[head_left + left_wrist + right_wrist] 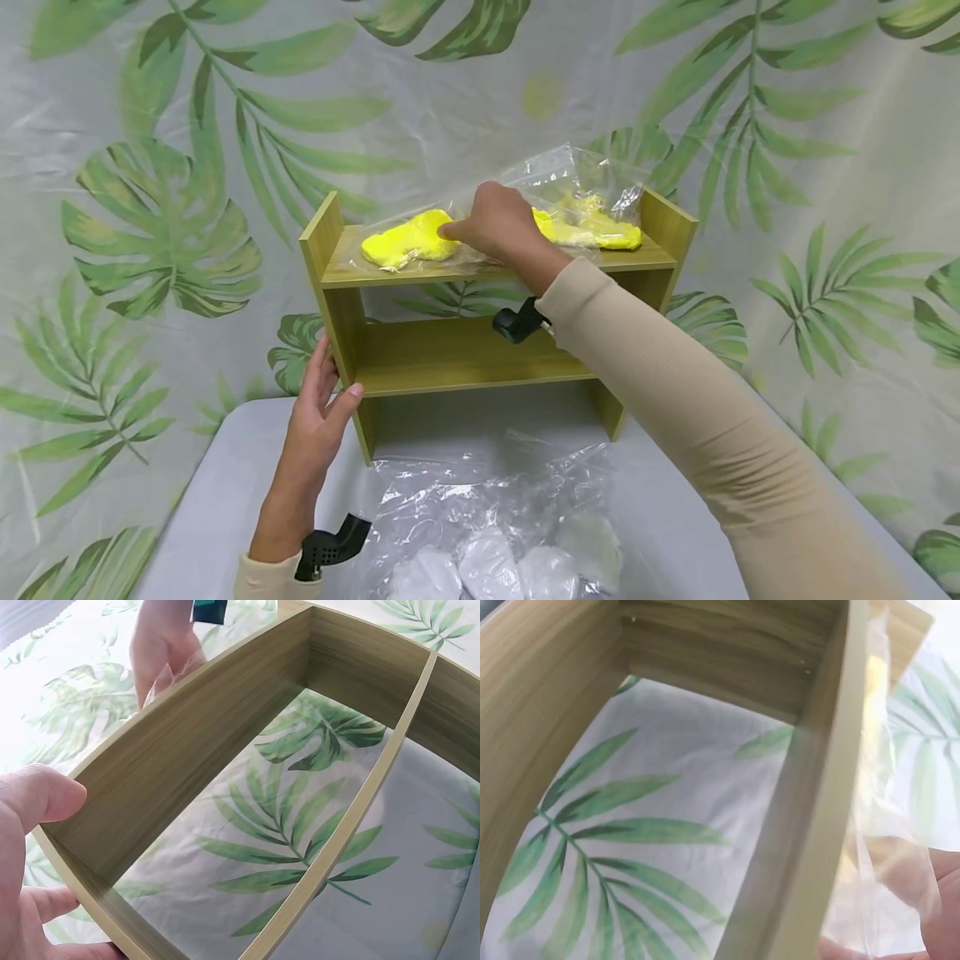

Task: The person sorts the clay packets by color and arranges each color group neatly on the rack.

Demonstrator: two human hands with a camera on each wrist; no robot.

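A small wooden shelf [442,354] with side panels stands on the table. My left hand [318,421] holds its left side panel, thumb at the front edge and fingers along the outside. On the top board lie clear plastic bags with bright yellow soft lumps, one lump [411,240] at the left and others [600,225] at the right. My right hand [498,221] reaches over the top board and pinches a clear plastic bag [866,855] between thumb and fingers. The right fingertips are partly hidden behind the hand in the head view.
In front of the shelf, a large clear plastic bag [480,492] with several white lumps lies on the pale table [202,508]. A leaf-patterned cloth [465,108] hangs close behind. Each wrist carries a black camera mount [330,547].
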